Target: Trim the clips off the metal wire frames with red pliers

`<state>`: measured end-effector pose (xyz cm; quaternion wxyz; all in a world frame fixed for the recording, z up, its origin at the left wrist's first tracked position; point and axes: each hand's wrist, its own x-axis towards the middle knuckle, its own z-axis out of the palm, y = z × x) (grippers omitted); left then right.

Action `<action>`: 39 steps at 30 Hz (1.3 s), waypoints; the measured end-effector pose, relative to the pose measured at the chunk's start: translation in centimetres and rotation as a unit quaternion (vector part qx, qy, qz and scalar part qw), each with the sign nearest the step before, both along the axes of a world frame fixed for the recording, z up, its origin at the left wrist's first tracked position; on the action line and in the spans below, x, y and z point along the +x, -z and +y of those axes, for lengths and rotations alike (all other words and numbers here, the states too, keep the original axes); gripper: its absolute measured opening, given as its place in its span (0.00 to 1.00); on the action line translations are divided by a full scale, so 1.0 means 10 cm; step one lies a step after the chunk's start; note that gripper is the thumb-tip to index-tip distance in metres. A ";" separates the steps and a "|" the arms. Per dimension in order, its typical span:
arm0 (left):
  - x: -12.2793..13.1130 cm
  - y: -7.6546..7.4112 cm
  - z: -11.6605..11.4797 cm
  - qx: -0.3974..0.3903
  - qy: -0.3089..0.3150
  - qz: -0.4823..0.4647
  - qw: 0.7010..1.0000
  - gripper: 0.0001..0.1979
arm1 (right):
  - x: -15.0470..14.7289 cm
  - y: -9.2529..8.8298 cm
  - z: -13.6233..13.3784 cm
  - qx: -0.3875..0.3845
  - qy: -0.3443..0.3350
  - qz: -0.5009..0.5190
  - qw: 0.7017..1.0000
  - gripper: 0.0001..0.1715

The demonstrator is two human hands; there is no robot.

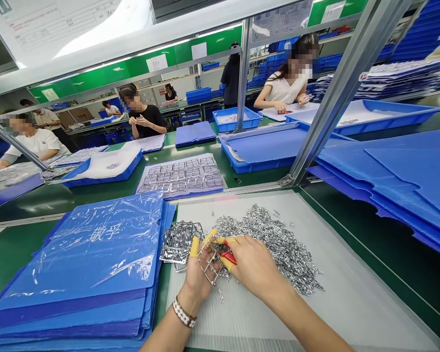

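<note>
As the left hand (195,276) grips metal framing (207,270), snips (229,258) touch it.

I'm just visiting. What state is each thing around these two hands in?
Left hand, gripping a metal frame
Right hand, closed around red-handled cutters
Yellow finger cots, worn on the fingertips
Loose metal pieces, heaped and spread on a white corrugated sheet
Blue corrugated sheets, stacked, partly covered by clear plastic film
</note>
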<state>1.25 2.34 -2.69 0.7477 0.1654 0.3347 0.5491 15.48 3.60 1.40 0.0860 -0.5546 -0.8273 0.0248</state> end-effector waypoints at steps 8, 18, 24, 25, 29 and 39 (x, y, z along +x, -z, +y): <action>-0.03 -0.01 0.02 -0.018 0.006 -0.024 1.000 0.28 | 0.03 -0.01 -0.04 0.003 0.016 -0.016 1.000 0.08; -0.06 -0.08 0.03 -0.014 0.013 -0.087 0.996 0.28 | 0.11 0.09 -0.16 -0.013 0.025 -0.016 0.999 0.09; -0.03 -0.06 0.01 -0.014 0.011 -0.065 0.998 0.28 | 0.08 0.14 -0.15 0.006 0.011 -0.027 1.000 0.07; -0.02 -0.06 0.01 -0.014 0.010 -0.058 0.998 0.28 | 0.07 0.14 -0.15 0.007 0.009 -0.032 0.999 0.07; -0.02 -0.03 0.00 -0.002 -0.009 -0.019 1.000 0.28 | 0.07 0.12 -0.16 0.010 0.002 -0.041 0.999 0.08; -0.05 -0.05 0.00 -0.004 -0.028 -0.008 1.000 0.29 | 0.08 0.06 -0.16 -0.017 0.021 -0.030 0.999 0.08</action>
